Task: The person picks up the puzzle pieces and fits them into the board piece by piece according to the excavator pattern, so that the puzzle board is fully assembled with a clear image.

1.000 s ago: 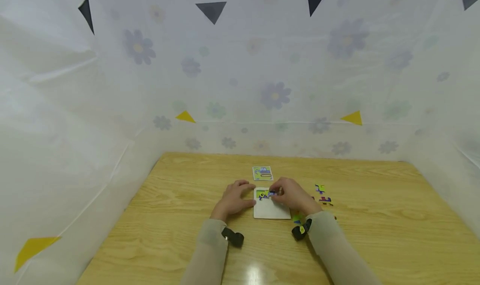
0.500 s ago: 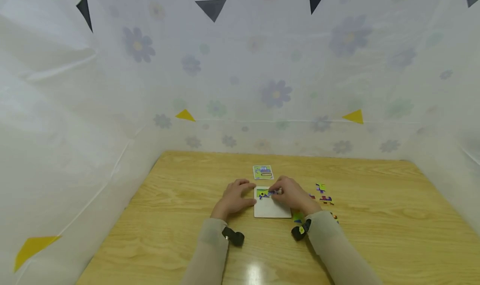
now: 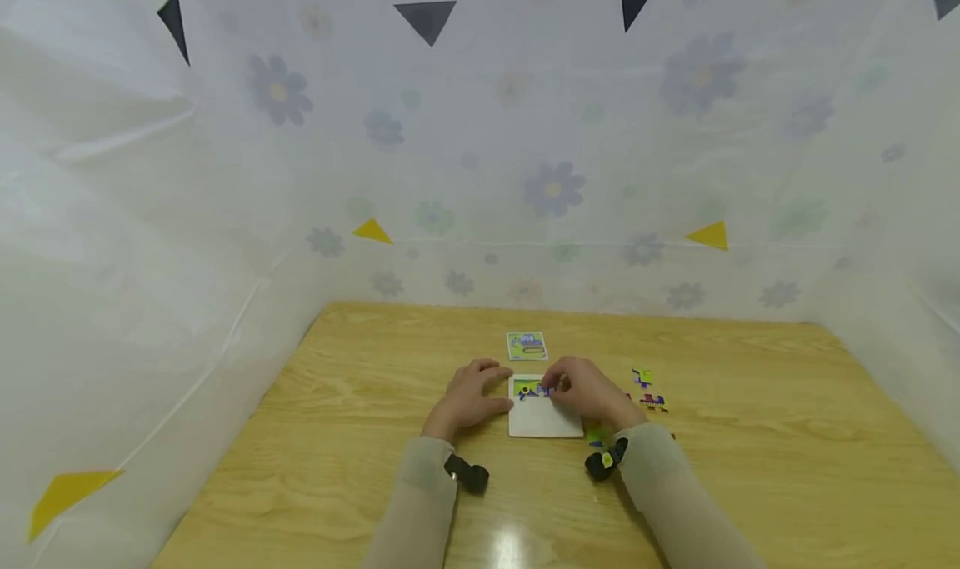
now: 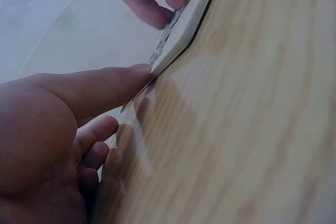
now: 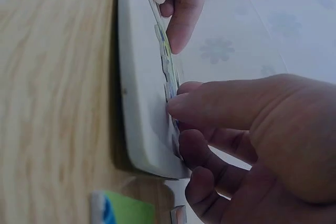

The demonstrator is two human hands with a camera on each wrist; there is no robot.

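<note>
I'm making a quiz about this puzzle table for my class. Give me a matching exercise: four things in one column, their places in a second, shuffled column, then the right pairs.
Things:
1. white puzzle board
2. picture card
3. loose puzzle pieces
4. left hand

Places:
A. at the board's left edge
B. right of the right hand
C. between the two hands
D. beyond the board, toward the wall

Pairs: 1-C, 2-D, 3-B, 4-A
</note>
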